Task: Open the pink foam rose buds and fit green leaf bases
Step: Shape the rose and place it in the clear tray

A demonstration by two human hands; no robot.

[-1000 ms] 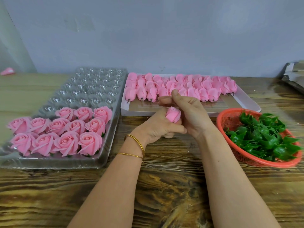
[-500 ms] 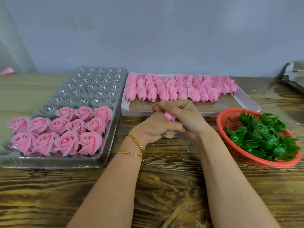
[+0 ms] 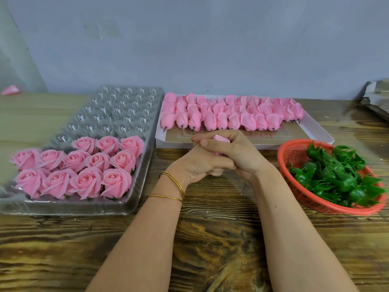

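Left hand (image 3: 199, 165) and right hand (image 3: 240, 154) – both hands curled tight around one pink bud (image 3: 220, 138)

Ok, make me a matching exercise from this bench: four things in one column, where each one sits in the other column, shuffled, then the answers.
Things
1. opened roses
2. closed buds
3. green leaf bases
4. single bud

Places
a. in the red basket on the right
b. gripped between the left hand and right hand
c. in the clear plastic tray on the left
d. in rows on the white cardboard tray at the back

Pairs: 1-c, 2-d, 3-a, 4-b
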